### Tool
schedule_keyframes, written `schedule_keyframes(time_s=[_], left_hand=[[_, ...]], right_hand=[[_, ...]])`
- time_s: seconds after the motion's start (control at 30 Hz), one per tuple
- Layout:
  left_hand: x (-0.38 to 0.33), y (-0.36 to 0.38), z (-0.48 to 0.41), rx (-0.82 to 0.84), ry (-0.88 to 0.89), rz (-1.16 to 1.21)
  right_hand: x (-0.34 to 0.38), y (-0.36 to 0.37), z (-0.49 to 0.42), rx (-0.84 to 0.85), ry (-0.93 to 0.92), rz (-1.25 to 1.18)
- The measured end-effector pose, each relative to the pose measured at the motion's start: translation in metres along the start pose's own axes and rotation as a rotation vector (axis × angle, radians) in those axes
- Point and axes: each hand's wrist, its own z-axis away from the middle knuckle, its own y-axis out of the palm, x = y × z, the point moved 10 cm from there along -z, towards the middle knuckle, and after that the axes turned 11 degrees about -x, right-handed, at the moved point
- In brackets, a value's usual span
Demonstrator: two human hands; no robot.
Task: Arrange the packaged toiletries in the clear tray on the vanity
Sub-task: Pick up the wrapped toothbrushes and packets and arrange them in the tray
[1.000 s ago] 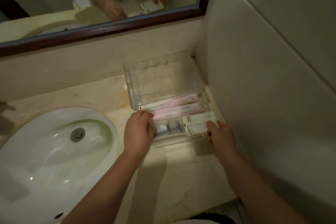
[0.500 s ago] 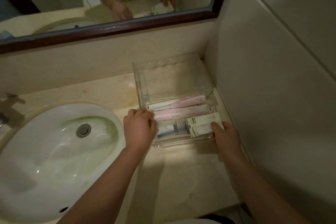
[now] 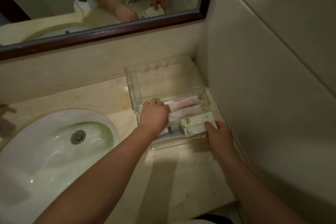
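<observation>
Head cam: tray [image 3: 133, 85] sits jammed in the vanity [image 3: 101, 94] corner, right side just beside the wall [image 3: 272, 78], sink [image 3: 54, 151] near its left. Packets all lie at the front; the back half is bare. Left hand [image 3: 154, 114] is curled over the pink packets [image 3: 183, 104], grip hidden, can't tell. Right hand [image 3: 221, 137] pinches the pale packet [image 3: 197, 123] at the tray's front right edge.

The tray's [image 3: 133, 85] rear half lies open from above — packets [image 3: 183, 107] fill the front. The side wall [image 3: 263, 78] crowds its right edge, the sink [image 3: 45, 151] its left; bare bench [image 3: 181, 178] lies in front.
</observation>
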Motion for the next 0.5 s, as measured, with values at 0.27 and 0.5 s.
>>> schedule_keyframes(time_s=[0.27,0.5], left_hand=[[0.019,-0.028,0.004,-0.068,-0.126,0.343],[0.048,-0.023,0.063,0.012,-0.799,1.079]], right_hand=[[0.004,-0.004,0.004,0.04,-0.004,-0.058],[0.031,-0.016,0.015,0.127,-0.069,-0.131]])
